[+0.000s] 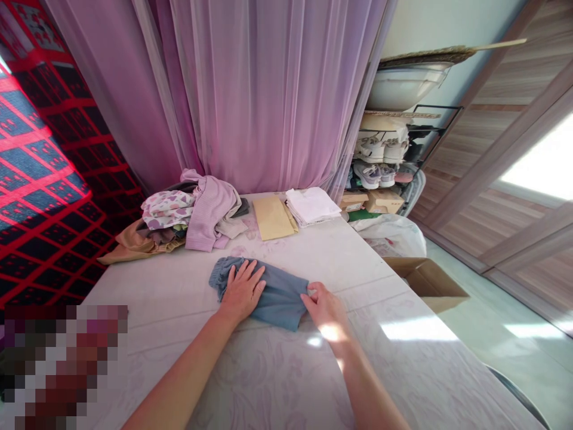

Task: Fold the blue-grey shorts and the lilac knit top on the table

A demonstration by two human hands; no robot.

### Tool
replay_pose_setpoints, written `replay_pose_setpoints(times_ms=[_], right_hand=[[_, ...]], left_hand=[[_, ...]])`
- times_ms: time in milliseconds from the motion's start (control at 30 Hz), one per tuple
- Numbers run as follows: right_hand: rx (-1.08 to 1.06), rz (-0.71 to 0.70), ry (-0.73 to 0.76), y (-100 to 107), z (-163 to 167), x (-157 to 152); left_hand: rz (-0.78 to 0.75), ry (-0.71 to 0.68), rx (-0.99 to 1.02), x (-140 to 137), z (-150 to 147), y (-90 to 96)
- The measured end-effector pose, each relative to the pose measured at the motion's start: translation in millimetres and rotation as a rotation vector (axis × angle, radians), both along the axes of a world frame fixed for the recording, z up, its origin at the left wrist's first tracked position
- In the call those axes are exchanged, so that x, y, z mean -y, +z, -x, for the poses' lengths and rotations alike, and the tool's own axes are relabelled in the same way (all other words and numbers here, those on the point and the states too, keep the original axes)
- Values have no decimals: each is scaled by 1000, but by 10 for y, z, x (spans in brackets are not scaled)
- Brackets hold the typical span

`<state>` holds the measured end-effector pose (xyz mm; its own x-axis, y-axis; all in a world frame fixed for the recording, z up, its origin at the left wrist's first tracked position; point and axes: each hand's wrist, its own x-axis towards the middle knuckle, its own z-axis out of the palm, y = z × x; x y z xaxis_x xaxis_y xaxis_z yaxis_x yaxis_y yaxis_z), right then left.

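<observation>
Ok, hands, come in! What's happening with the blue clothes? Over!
Left hand: palm down on blue garment. Right hand: fingers at its right edge. Garment: lying flat on pale patterned cover. Clothes pile: beyond, not touching it.

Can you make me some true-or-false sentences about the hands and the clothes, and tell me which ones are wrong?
1. The left hand rests on the blue garment. True.
2. The right hand holds a shoe. False: it is at the blue garment's edge.
3. The white cloth lies right of the yellow cloth. True.
4. The clothes pile is in the cardboard box. False: it lies on the pale cover.
</observation>
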<state>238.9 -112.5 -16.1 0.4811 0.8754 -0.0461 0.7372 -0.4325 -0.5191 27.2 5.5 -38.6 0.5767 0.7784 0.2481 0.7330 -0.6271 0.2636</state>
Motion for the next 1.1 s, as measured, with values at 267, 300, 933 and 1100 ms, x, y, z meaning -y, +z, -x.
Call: replay_pose_setpoints(times_ms=[267, 300, 933, 1100], right_hand=[[138, -471, 466, 47, 299, -62], [131, -451, 541, 23, 336, -53], [145, -205, 646, -94, 178, 290], [69, -341, 607, 116, 164, 93]], left_hand=[[-163, -17, 104, 152, -69, 210], [-169, -39, 143, 163, -44, 236], [55, -117, 52, 311, 155, 278], [21, -123, 112, 315, 186, 278]])
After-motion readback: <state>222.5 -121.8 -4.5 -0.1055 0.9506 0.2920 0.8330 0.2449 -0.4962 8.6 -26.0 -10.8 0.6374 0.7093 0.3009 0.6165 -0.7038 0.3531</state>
